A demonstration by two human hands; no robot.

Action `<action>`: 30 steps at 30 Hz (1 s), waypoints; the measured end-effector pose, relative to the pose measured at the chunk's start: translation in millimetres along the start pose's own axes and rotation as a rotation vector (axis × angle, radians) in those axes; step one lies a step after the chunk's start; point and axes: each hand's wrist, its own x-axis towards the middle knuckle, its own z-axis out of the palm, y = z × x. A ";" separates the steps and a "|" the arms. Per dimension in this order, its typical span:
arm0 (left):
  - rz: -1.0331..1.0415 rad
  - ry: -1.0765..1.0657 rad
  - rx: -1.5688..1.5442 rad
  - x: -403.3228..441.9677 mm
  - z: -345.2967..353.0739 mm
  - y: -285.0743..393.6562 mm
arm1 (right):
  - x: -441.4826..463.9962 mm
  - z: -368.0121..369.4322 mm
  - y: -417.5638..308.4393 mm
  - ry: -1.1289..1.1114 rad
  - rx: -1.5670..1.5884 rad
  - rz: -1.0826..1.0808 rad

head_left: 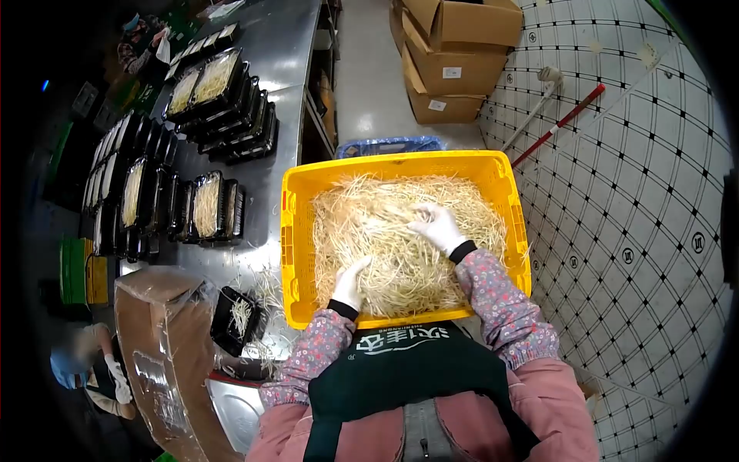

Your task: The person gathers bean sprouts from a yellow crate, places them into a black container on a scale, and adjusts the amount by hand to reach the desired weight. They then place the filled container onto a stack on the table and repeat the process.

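Note:
A yellow plastic crate point(400, 160) in front of me is filled with a loose heap of thin, pale bean sprouts point(385, 223). My left hand point(350, 285), in a white glove, rests on the sprouts at the near left side of the heap. Its fingers stretch forward and apart, with the tips partly among the strands. Further right and deeper in the crate is my right hand point(439, 229), also gloved in white. Its fingers and thumb bend around some sprouts on top of the heap.
On the steel table point(285, 100) at left stand stacked black trays point(208, 85) of sprouts. A small black tray point(235, 319) lies beside a plastic-wrapped carton point(165, 362). Cardboard boxes point(458, 61) stand ahead; a red-and-white pole point(562, 123) is at right. Two other people work at left.

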 end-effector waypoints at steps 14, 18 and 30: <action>0.018 0.138 -0.147 -0.6 -67.7 -2.4 | -10.5 37.4 -23.1 -0.047 -0.975 -0.200; 0.051 0.097 -0.138 -21.7 -85.0 3.5 | 3.0 1.2 -23.3 -0.076 -0.866 0.001; -0.172 0.052 -0.370 -1.1 -87.2 -1.5 | -104.8 18.9 -14.9 -0.255 -0.853 -0.238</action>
